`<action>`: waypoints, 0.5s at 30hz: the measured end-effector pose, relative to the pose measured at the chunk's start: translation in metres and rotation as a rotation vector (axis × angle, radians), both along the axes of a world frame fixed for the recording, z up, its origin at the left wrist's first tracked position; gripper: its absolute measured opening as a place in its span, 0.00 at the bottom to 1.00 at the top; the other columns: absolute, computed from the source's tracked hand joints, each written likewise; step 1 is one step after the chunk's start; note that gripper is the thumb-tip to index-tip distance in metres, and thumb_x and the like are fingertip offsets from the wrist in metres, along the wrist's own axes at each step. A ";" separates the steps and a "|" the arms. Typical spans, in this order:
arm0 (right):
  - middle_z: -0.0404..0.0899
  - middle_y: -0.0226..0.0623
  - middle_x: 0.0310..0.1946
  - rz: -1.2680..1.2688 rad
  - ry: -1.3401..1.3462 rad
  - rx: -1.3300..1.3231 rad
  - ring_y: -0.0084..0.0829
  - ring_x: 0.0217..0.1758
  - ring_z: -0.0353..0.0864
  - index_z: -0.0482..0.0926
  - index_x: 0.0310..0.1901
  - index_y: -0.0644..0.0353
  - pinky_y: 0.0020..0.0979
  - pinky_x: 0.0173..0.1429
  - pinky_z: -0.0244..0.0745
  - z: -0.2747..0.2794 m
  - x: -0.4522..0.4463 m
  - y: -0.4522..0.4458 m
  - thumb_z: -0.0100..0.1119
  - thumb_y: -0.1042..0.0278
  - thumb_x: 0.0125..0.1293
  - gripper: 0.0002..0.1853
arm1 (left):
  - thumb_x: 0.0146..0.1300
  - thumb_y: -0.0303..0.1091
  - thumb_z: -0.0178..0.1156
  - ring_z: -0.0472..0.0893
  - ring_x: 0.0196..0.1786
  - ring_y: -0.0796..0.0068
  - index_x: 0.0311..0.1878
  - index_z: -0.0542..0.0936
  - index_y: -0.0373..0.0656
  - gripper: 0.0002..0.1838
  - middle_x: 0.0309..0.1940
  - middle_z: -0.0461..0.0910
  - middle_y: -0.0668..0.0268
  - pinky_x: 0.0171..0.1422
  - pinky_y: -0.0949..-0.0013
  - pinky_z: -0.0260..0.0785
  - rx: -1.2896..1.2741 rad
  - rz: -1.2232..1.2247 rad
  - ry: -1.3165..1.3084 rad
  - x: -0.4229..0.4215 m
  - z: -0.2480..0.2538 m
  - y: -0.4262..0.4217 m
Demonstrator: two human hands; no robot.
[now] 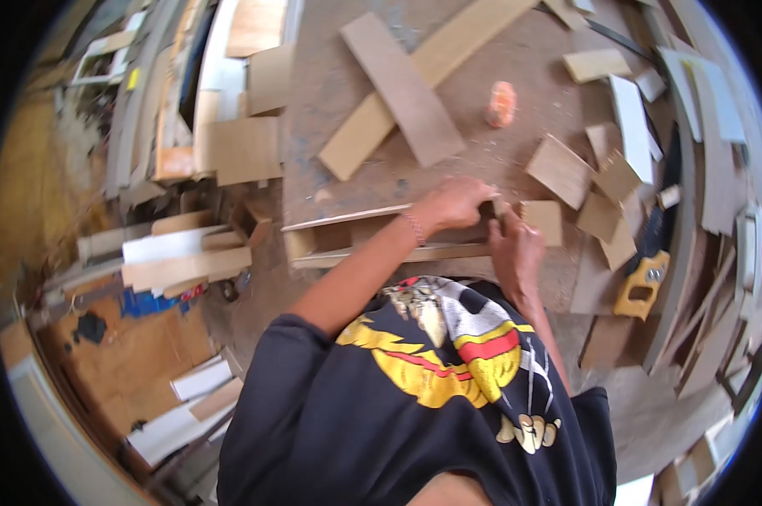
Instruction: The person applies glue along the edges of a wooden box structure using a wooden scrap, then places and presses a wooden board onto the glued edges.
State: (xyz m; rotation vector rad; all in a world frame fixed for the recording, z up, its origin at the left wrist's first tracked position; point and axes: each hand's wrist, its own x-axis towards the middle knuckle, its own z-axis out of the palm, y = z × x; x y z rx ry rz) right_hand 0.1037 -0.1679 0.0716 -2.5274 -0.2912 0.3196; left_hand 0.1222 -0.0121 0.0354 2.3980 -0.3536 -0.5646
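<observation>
A long, shallow wooden box frame [372, 253] lies along the near edge of the workbench [330, 190]. My left hand [458, 204] reaches over its upper side, fingers bent and closed around the right end. Across from it, my right hand [518, 244] is closed at the same end, with thumb and fingers curled on the frame. Between the fingertips shows a bit of wood [499, 206], partly hidden. Just right of my right hand is a small square board [543, 223].
Two crossed boards [406, 93] and an orange roundish object [501, 104] lie farther back on the bench. Wood offcuts [560, 171] spread to the right, near a yellow-handled handsaw [642, 287]. Stacked boards [187, 257] crowd the left side.
</observation>
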 end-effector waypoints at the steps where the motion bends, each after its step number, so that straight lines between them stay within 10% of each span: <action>1: 0.80 0.47 0.25 -0.014 -0.061 0.008 0.47 0.29 0.81 0.78 0.39 0.62 0.44 0.32 0.74 -0.001 -0.002 0.000 0.59 0.65 0.56 0.12 | 0.45 0.20 0.51 0.76 0.50 0.49 0.61 0.69 0.37 0.33 0.44 0.78 0.49 0.52 0.53 0.68 0.035 0.014 0.037 0.001 0.003 -0.001; 8: 0.79 0.56 0.27 0.057 -0.014 -0.043 0.53 0.33 0.80 0.76 0.46 0.68 0.47 0.35 0.73 -0.001 0.003 -0.004 0.60 0.58 0.59 0.21 | 0.51 0.26 0.58 0.75 0.54 0.50 0.72 0.38 0.38 0.50 0.48 0.75 0.42 0.60 0.48 0.63 0.039 0.027 0.187 0.007 0.033 -0.004; 15: 0.79 0.58 0.38 0.062 -0.082 -0.032 0.52 0.43 0.80 0.72 0.55 0.68 0.45 0.46 0.73 0.022 0.001 -0.009 0.55 0.54 0.65 0.25 | 0.57 0.39 0.61 0.64 0.68 0.59 0.73 0.41 0.41 0.48 0.63 0.66 0.48 0.70 0.33 0.40 0.247 0.107 -0.096 -0.010 0.043 -0.004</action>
